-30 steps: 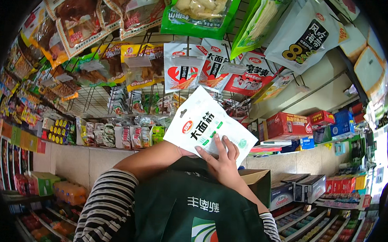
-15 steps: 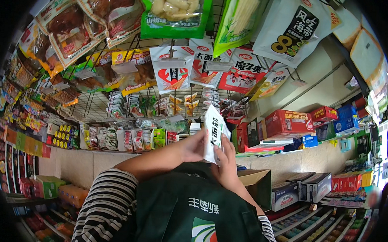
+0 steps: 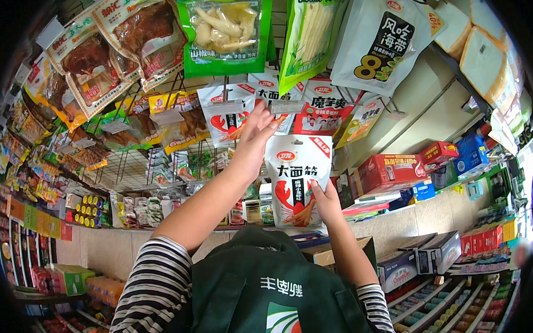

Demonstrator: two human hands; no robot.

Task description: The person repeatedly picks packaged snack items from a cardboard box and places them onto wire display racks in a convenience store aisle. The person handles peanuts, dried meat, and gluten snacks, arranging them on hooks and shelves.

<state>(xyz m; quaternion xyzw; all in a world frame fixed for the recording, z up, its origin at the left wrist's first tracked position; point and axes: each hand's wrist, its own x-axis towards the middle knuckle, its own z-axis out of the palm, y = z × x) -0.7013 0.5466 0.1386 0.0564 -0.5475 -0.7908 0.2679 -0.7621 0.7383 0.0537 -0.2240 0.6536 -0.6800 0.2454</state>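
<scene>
My right hand grips the right edge of a white snack pouch with a red lobster picture, thumb on its front. The pouch stands upright with its printed face in view. My left hand is raised to the display rack, empty, its fingers stretched out by the price tag holder of a hook. Behind those fingers hangs a similar white pouch, partly hidden. Another white lobster pouch hangs just left of my left hand, and a red pouch hangs to the right.
Overhead hang a green pouch, a slim green bag and a large pale pouch, low toward me. Vacuum-packed meats fill the left. Red cartons are stacked at right. An open cardboard box stands beside my right forearm.
My left hand has let go of the pouch and risen to the hanging row. The pouch, now in my right hand alone, has turned from edge-on to face-on.
</scene>
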